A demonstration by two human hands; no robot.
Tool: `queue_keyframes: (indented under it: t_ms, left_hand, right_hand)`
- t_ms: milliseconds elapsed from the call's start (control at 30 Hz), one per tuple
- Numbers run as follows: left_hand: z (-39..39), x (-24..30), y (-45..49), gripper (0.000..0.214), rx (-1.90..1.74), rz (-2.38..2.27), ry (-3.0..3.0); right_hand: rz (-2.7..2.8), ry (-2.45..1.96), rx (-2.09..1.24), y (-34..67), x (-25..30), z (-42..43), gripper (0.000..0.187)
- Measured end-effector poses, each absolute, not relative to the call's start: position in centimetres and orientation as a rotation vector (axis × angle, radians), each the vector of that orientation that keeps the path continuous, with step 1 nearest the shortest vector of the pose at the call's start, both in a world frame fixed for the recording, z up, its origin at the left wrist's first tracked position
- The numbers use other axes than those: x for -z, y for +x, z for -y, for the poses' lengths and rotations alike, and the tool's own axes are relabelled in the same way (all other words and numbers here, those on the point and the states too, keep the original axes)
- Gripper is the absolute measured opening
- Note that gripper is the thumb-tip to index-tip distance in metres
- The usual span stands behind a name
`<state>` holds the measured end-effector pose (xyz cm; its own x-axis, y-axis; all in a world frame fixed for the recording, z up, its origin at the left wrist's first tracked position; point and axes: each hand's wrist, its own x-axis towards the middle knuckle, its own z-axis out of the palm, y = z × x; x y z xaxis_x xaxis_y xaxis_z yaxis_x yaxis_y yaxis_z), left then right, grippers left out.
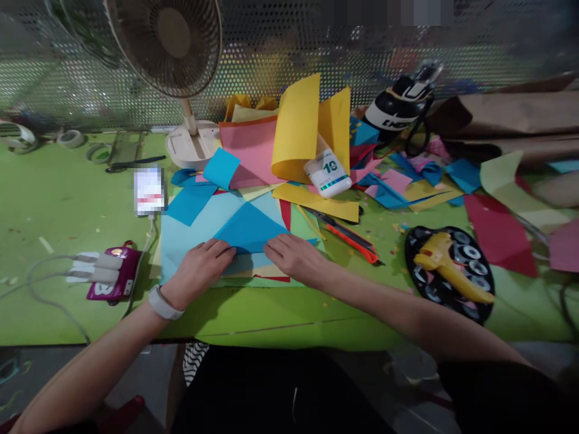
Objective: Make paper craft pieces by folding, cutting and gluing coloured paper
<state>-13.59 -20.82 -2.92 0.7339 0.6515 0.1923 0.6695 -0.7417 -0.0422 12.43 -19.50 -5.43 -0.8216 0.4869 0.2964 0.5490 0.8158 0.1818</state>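
Note:
My left hand (pixel 199 268) and my right hand (pixel 296 258) both rest on a blue sheet of paper (pixel 248 232) folded into a triangle. The fingers of each hand are bent and pressed down on its lower edge. The blue sheet lies on a pale blue sheet (pixel 185 235) and other coloured sheets on the green table (pixel 58 199). A white band sits on my left wrist.
An orange utility knife (pixel 350 236) lies right of my hands. A yellow glue gun (pixel 447 268) rests on a black plate (pixel 418 241). A glue bottle (pixel 328 172), loose coloured papers, a fan (pixel 174 45), a phone (pixel 148 191), a pink power strip (pixel 115 274) and tape rolls stand around.

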Motion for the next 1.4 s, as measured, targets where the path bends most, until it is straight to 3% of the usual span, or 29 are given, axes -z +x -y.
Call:
queue_keyframes:
  t_ms: [400,733,900,1067,1233,1400]
  left_hand:
    - [19.7,3.6,-13.5,0.023,0.339,1.088,-2.851]
    - [18.4,3.1,-13.8,0.023,0.701,1.63,-2.996]
    - [19.2,2.5,-12.5,0.024,0.386,1.578,-2.781]
    - [21.0,3.4,-10.1,0.042,0.311,1.28,-2.805]
    - [21.4,4.9,-9.4,0.063,0.268,1.332,-2.869]
    - [21.4,5.1,-9.5,0.07,0.26,1.351,-2.872]
  right_hand:
    - [2.669,-0.86,0.434,12.5,6.0,19.2,0.03]
    - [2.489,-1.171,-0.051,12.5,6.7,17.4,0.028]
    - [2.482,-1.237,-0.213,12.5,6.3,16.9,0.031]
    - [2.479,-1.233,-0.277,12.5,5.8,16.8,0.029]
    - [2.461,-1.238,-0.343,12.5,5.4,16.8,0.019]
    - [2.432,-1.281,-0.437,12.6,5.3,16.7,0.018]
